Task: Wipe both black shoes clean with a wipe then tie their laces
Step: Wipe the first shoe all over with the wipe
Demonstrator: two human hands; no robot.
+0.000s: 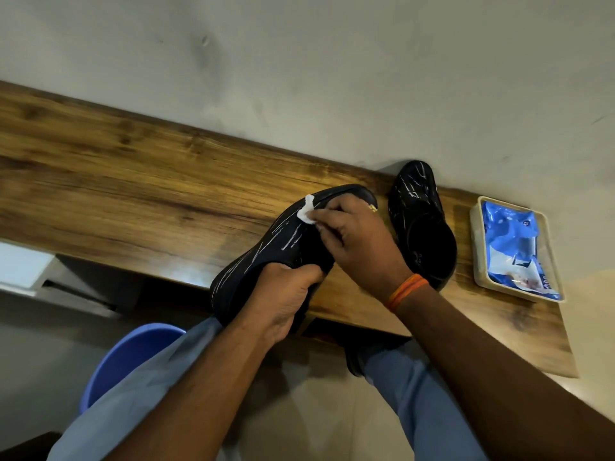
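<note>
A black shoe [266, 251] streaked with white marks is lifted over the front edge of the wooden shelf [133, 194]. My left hand [286, 294] grips it at the heel opening, fingers curled inside. My right hand [359, 241] pinches a small white wipe [307, 212] and presses it on the shoe's upper near the toe. The second black shoe [421, 221], also streaked with white, stands on the shelf to the right, toe toward the wall. Laces are not visible on either shoe.
A cream tray [477, 257] holding a blue wipes packet [512, 247] sits at the shelf's right end. A blue plastic tub [123, 357] stands on the floor at lower left. A grey wall runs behind the shelf. My legs in light blue trousers are below.
</note>
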